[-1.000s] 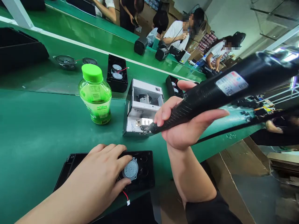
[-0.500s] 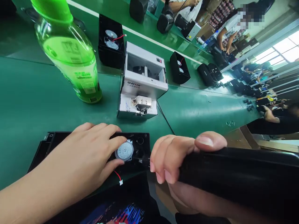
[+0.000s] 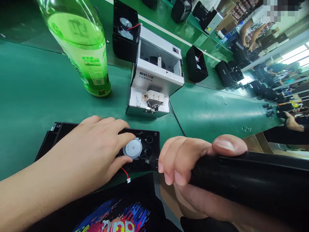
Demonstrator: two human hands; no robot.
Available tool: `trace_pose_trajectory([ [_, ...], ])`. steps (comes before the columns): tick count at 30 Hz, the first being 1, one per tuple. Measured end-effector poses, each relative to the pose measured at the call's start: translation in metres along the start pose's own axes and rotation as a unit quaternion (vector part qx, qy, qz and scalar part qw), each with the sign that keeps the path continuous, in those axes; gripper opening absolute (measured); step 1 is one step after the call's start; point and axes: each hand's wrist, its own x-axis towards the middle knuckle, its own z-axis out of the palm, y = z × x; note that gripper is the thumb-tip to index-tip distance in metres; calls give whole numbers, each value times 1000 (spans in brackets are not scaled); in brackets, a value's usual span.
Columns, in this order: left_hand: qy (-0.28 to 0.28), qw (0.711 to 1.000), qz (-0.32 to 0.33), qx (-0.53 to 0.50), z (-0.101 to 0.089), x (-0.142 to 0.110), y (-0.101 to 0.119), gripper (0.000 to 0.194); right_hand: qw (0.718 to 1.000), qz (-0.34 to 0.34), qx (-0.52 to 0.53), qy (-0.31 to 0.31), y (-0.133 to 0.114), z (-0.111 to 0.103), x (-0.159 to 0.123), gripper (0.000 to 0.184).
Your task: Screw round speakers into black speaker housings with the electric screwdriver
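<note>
My left hand [image 3: 106,143] lies over a black speaker housing [image 3: 154,138], its thumb and forefinger closed around a round grey speaker driver [image 3: 133,148] set in it. From beneath this hand runs a red wire [image 3: 126,173] with a white plug at its end. My right hand [image 3: 185,158] is wrapped around a thick black electric screwdriver [image 3: 256,177], which lies on its side. The screwdriver's tip points left and reaches the driver's lower right rim. Whether a screw sits there is too small to tell.
Behind the housing stands a white and grey WEIXIN screw feeder [image 3: 154,77], with a green bottle [image 3: 89,61] to its left. Open black housings with drivers, one [image 3: 126,32] left and another [image 3: 196,64] right, stand farther back. A cardboard box [image 3: 257,141] is at right; people work beyond.
The whole view has shifted, so the bench things sit higher and farther right. Both hands keep about the same place on the housing and the screwdriver.
</note>
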Motion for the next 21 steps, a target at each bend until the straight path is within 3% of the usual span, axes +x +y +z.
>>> trace_pose_trajectory([
  [9, -11, 1000, -5, -10, 1, 0, 2, 26, 1000, -22, -16, -4, 1, 3, 2, 33],
  [15, -12, 1000, 0, 2, 1, -1, 2, 31, 999, -10, -32, -21, 1, -6, -11, 29],
  [21, -12, 1000, -5, 11, 1, 1, 2, 30, 997, -60, -34, -42, 5, -16, -33, 37],
])
